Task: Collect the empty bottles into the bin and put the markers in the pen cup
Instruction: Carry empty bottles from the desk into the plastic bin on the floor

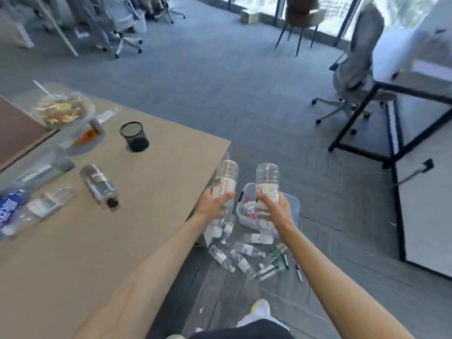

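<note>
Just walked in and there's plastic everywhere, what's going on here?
A person is clearing up bottles. The left hand grips one bottle; the right hand grips a second bottle over a clear bin on the floor beside the table. More bottles lie on the floor by the bin, others on the table, where the black pen cup stands.

Far left of the left hand (212, 204), on the beige tabletop (159, 192): a clear bowl of food (63, 110), white utensil stuck in. Well right of the right hand (274, 207): a grey office chair (354, 69) beside a black-framed desk (415, 93). Far beyond, a brown chair (303, 17).
</note>
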